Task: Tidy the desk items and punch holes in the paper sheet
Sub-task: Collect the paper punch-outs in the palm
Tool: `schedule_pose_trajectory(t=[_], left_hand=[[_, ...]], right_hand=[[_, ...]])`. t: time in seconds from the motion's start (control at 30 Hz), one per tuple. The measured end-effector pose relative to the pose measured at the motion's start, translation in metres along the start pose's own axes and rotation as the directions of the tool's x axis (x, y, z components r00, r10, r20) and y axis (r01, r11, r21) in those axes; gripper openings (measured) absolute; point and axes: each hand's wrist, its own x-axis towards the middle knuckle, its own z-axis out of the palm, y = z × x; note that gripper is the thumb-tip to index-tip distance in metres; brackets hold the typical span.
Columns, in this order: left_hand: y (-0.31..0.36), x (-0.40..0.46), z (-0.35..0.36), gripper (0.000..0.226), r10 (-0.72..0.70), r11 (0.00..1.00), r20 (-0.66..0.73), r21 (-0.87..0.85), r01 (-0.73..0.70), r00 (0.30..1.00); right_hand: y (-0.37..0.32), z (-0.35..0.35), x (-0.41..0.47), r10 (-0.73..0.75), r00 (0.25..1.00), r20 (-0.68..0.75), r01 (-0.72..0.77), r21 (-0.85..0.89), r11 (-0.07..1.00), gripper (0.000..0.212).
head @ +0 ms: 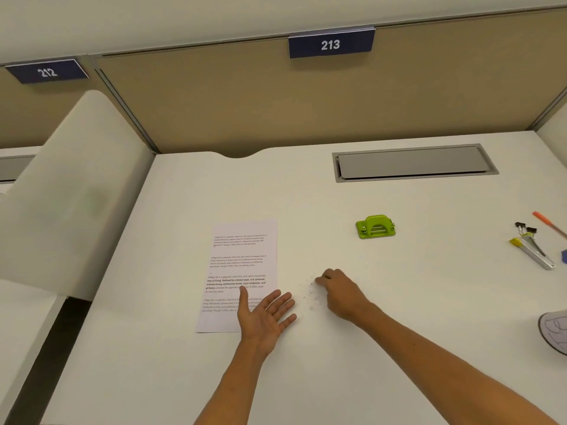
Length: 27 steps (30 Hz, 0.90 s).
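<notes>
White printed paper sheet [242, 265] lies flat on the white counter [306, 204], left of centre, w/ four blocks of small text, third partly bold. Left hand [267, 314] is palm-up, fingers spread, covering the sheet's lower right corner. Right hand [340, 291] is curled, fingertips pinched at the counter among tiny white paper specks [308, 297]; can't tell if it's gripping any. Lime-green plastic hole punch [375, 227] sits upright, well apart to the right. Black binder clips [525, 228] & orange pen [549, 223] at far right edge.
</notes>
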Motion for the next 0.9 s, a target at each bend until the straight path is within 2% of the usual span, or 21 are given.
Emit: schedule_pose_trajectory(t=[0.17,0.27,0.4,0.57,0.73,0.83,0.9], left_hand=[[-0.005,-0.001,-0.006,0.095,0.035,0.998,-0.044,-0.046,-0.037,0.998],[-0.009,-0.001,-0.010,0.095,0.048,0.996,-0.067,-0.072,-0.053,0.997],[-0.015,-0.003,-0.012,0.095,0.061,0.993,-0.096,-0.095,-0.070,0.993],[-0.018,-0.005,-0.011,0.096,0.072,0.988,-0.100,-0.128,-0.085,0.992],[-0.020,-0.007,-0.010,0.096,0.083,0.983,-0.087,-0.155,-0.096,0.993],[-0.020,-0.007,-0.013,0.093,0.122,0.978,-0.116,-0.154,-0.139,0.986],[-0.017,-0.008,-0.016,0.091,0.155,0.972,-0.140,-0.155,-0.176,0.978]], right_hand=[[-0.004,-0.015,0.018,-0.081,0.994,-0.074,0.084,0.035,0.996,0.046],[-0.012,-0.020,0.032,-0.225,0.974,-0.024,0.224,-0.056,0.973,0.042],[-0.021,-0.011,0.038,-0.447,0.892,0.073,0.451,-0.237,0.860,0.033],[-0.001,-0.005,0.026,-0.546,0.835,0.066,0.539,-0.301,0.787,0.033],[0.018,-0.014,0.006,-0.555,0.826,-0.095,0.520,-0.252,0.817,0.027],[0.004,0.008,-0.013,-0.620,0.783,-0.053,0.571,-0.336,0.749,0.040],[-0.010,0.034,-0.030,-0.595,0.803,0.010,0.564,-0.331,0.756,0.056]])
